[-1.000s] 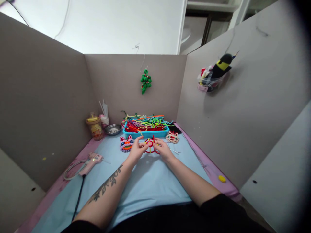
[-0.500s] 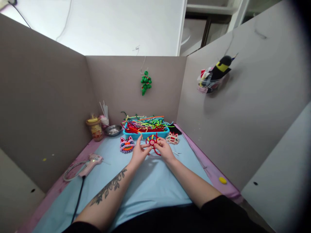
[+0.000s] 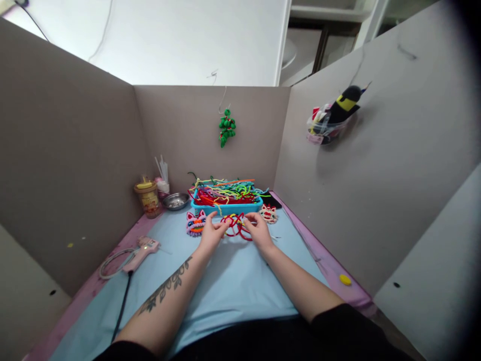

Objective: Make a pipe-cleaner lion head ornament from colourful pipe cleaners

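Left grip (image 3: 213,232) pinches frame (image 3: 236,224) near tray (image 3: 225,208) of strands (image 3: 229,193).

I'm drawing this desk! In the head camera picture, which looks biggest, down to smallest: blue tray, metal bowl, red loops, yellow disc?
1. Blue tray
2. Metal bowl and red loops: unsure, because the loops are partly covered and look nearer the camera
3. Yellow disc
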`<state>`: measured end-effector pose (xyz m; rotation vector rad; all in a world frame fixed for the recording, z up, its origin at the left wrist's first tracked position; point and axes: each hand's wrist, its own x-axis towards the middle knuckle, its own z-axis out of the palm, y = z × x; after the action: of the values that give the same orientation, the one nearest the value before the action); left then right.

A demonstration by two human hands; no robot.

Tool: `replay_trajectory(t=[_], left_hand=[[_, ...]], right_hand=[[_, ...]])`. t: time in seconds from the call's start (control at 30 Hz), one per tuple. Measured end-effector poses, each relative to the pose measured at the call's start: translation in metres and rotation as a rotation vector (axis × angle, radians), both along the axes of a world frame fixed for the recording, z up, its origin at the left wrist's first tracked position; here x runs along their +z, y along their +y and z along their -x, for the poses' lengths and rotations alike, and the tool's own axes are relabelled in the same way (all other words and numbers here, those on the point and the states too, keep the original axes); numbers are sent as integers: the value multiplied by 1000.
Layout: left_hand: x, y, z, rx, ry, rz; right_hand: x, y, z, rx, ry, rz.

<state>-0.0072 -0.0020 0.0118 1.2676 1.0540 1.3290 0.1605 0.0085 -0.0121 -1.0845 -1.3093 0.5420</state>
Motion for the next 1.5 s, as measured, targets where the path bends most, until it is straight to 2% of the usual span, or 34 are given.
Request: replay_trajectory(t=[0.27, 0.5, 0.67, 0.9, 1.23, 1.5], left_hand=[[-3, -1, 0, -166, 18, 8], [-2, 2, 2, -157, -31, -12], [1, 0, 3, -157, -25, -29], [6, -3, 2, -105, 92, -41], [-6, 5, 3, -71, 199, -123], [-11, 9, 3, -97, 250, -155]], right_hand=[[-11, 13, -12, 29, -255, 5], [-14, 14, -12, 3, -398, -14], [-13, 13, -11, -1, -388, 6], [-5, 8, -15, -47, -305, -61], [4, -3, -7, -28, -228, -100], [14, -16, -3, 61, -293, -194]])
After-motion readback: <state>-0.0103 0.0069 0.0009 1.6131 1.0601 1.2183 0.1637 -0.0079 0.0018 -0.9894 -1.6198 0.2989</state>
